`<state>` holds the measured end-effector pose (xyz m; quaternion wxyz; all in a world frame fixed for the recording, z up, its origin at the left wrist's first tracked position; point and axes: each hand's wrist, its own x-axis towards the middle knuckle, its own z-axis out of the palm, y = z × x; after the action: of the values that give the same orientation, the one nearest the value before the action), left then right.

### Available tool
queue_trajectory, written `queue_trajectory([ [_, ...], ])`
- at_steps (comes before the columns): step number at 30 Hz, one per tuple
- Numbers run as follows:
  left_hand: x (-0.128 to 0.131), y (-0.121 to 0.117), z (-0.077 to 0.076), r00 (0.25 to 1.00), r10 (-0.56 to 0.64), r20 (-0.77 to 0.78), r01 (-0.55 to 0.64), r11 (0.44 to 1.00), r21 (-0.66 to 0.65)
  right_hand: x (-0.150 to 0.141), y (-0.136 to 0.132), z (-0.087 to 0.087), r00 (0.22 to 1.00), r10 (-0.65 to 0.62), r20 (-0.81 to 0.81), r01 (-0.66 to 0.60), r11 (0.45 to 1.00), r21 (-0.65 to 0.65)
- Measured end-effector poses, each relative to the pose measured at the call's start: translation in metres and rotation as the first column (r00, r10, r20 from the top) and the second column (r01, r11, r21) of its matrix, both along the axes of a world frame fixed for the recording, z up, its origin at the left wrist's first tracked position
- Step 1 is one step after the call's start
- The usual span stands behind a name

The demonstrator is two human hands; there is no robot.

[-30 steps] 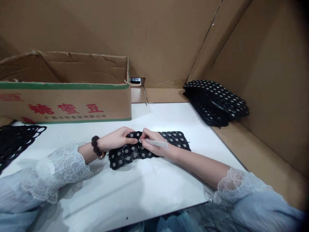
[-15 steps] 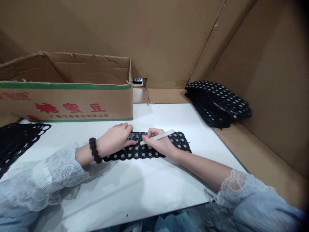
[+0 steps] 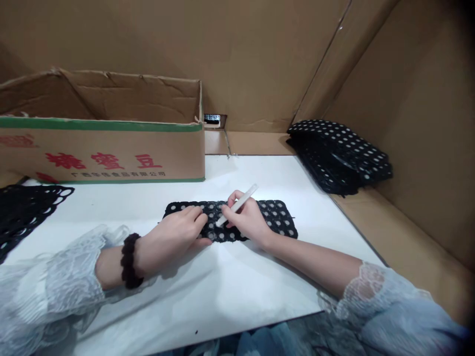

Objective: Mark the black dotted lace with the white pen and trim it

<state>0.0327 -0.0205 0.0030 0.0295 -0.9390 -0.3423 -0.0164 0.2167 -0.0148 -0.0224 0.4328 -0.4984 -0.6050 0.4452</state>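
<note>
A black openwork fabric piece with pale dots [image 3: 277, 217] lies flat on the white table. My left hand [image 3: 178, 237] rests over its left part, with curled fingers on top and the thumb along the near edge. In my right hand [image 3: 247, 220] is a slim white pen-like stick [image 3: 241, 201], held like a pen and tilted. Its lower tip meets the middle of the fabric, close to my left fingertips. I cannot make out whether the tip is a pen point.
An open cardboard box [image 3: 122, 148] with red lettering stands at the back left. More black openwork fabric [image 3: 25, 212] lies at the left edge. Folded dotted black pieces [image 3: 339, 155] are heaped at the back right, against a cardboard wall [image 3: 415, 123].
My left hand has shifted toward me, its thumb now at the fabric's near edge, uncovering the far left corner. The white stick stands more steeply, its tip slightly lower.
</note>
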Motion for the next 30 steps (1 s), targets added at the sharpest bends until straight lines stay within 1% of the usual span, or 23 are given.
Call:
queue_trajectory([
  [3, 0.002, -0.004, -0.007, 0.999, -0.016, -0.052, 0.022, 0.993, 0.117, 0.0, 0.001, -0.004, 0.998, -0.021, 0.053, 0.02, 0.999, 0.03],
  [6, 0.004, -0.002, -0.014, 0.993, -0.052, -0.103, 0.08, 0.954, 0.29, -0.002, 0.002, -0.006, 0.99, -0.063, 0.124, 0.055, 0.996, 0.069],
  [7, 0.004, 0.0, -0.014, 0.99, -0.08, -0.113, 0.113, 0.941, 0.319, -0.002, 0.002, -0.006, 0.988, -0.072, 0.138, 0.062, 0.995, 0.075],
  [9, 0.003, 0.004, -0.013, 0.981, -0.146, -0.126, 0.179, 0.933, 0.313, -0.003, 0.002, -0.006, 0.984, -0.078, 0.16, 0.066, 0.995, 0.079],
  [11, 0.002, 0.006, -0.008, 0.974, -0.182, -0.137, 0.213, 0.941, 0.262, -0.004, 0.002, -0.006, 0.982, -0.077, 0.172, 0.065, 0.995, 0.079],
  [12, 0.001, 0.006, -0.007, 0.973, -0.177, -0.146, 0.208, 0.948, 0.24, -0.004, 0.003, -0.007, 0.982, -0.076, 0.174, 0.063, 0.995, 0.077],
  [14, 0.002, 0.004, -0.004, 0.977, -0.125, -0.174, 0.164, 0.959, 0.23, -0.004, 0.003, -0.007, 0.982, -0.077, 0.171, 0.065, 0.995, 0.077],
  [16, 0.004, 0.001, -0.004, 0.979, -0.071, -0.193, 0.12, 0.96, 0.254, -0.004, 0.004, -0.007, 0.981, -0.089, 0.17, 0.075, 0.994, 0.085],
  [18, 0.005, 0.0, -0.006, 0.98, -0.066, -0.185, 0.118, 0.952, 0.283, -0.004, 0.003, -0.007, 0.98, -0.103, 0.171, 0.088, 0.992, 0.093],
  [21, 0.004, 0.003, -0.009, 0.977, -0.128, -0.169, 0.177, 0.932, 0.316, -0.005, 0.002, -0.006, 0.978, -0.112, 0.178, 0.097, 0.991, 0.094],
  [25, 0.003, 0.012, -0.012, 0.968, -0.199, -0.153, 0.242, 0.901, 0.359, -0.007, 0.002, -0.005, 0.969, -0.131, 0.21, 0.114, 0.989, 0.093],
  [28, 0.006, 0.02, -0.013, 0.965, -0.24, -0.105, 0.261, 0.91, 0.321, -0.009, 0.003, -0.003, 0.961, -0.159, 0.227, 0.14, 0.985, 0.098],
  [30, 0.007, 0.022, -0.014, 0.969, -0.238, -0.066, 0.247, 0.92, 0.303, -0.011, 0.003, -0.001, 0.955, -0.169, 0.243, 0.145, 0.983, 0.114],
])
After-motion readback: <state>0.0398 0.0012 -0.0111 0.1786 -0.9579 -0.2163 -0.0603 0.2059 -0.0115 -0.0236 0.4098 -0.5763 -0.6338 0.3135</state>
